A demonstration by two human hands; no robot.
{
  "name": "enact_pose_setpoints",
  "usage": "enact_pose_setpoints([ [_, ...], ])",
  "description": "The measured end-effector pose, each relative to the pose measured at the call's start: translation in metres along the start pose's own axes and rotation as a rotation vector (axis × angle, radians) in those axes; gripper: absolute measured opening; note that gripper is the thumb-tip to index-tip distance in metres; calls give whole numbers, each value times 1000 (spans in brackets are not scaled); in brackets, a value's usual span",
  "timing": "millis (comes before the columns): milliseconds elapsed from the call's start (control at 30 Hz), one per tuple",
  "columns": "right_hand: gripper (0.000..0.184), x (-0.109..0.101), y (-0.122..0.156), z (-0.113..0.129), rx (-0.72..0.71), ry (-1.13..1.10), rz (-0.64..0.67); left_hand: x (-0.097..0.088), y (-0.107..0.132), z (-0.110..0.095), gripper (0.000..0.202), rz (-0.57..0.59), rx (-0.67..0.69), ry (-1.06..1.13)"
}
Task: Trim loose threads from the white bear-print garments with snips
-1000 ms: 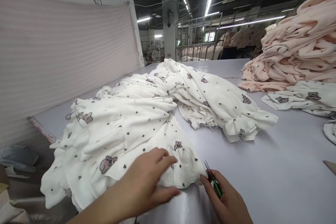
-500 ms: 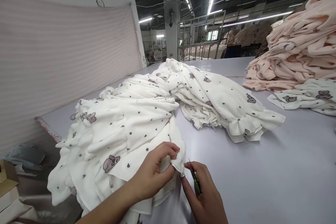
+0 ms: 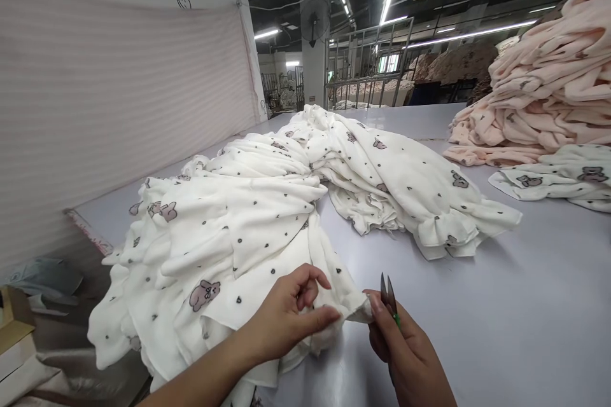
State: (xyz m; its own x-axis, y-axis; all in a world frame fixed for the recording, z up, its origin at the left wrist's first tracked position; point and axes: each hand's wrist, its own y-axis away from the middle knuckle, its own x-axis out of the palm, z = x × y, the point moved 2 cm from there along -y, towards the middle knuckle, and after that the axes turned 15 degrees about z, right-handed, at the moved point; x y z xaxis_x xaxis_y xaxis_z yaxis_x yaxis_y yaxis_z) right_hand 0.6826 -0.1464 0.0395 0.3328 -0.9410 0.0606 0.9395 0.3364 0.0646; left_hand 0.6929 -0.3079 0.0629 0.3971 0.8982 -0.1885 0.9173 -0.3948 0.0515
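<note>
**Hem corner pulled out flat, snips lifted clear**

Since half a second ago, both hands have drawn apart a little: the bunched corner of cloth I was pinching is now stretched out between them, and the blades of the snips point up, not down at the fold.

My left hand (image 3: 286, 318) is closed on the edge of the white printed garment (image 3: 229, 235), thumb on top and fingers curled under. My right hand (image 3: 405, 356) is clenched around the green-handled thread snips (image 3: 389, 299), and its thumb and forefinger also nip the tip of the same corner, so the cloth spans the gap between the two hands, just above the surface (image 3: 501, 305).

I judge the fabric light, soft and limp, with no stiffness at all; it sags wherever it is not held, so the hem or a seam is the place to grip it, with two holds to keep a stretch taut. It looks fleecy, not slippery.

Counting outward: one pair of snips; one loose heap under my hands, where I cannot tell the pieces apart; a second white heap (image 3: 405, 184) behind it; one tall stack of pink garments (image 3: 539, 95) at far right; and one more white printed piece (image 3: 558, 181) in front of that stack.
</note>
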Motion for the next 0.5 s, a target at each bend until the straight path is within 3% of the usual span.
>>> enact_pose_setpoints([
  [67,36,4,4,4,-12,9,18,4,1,-6,36,-6,74,-181],
  [133,36,6,7,6,-21,26,25,6,-2,-5,21,8,128,-188],
  [200,35,5,7,4,-16,39,22,5,-7,1,12,13,124,-28],
  [367,33,2,1,-4,-7,77,27,2,-15,13,36,79,41,270],
  [500,26,7,8,-1,-50,183,-68,5,-13,11,37,57,23,371],
])
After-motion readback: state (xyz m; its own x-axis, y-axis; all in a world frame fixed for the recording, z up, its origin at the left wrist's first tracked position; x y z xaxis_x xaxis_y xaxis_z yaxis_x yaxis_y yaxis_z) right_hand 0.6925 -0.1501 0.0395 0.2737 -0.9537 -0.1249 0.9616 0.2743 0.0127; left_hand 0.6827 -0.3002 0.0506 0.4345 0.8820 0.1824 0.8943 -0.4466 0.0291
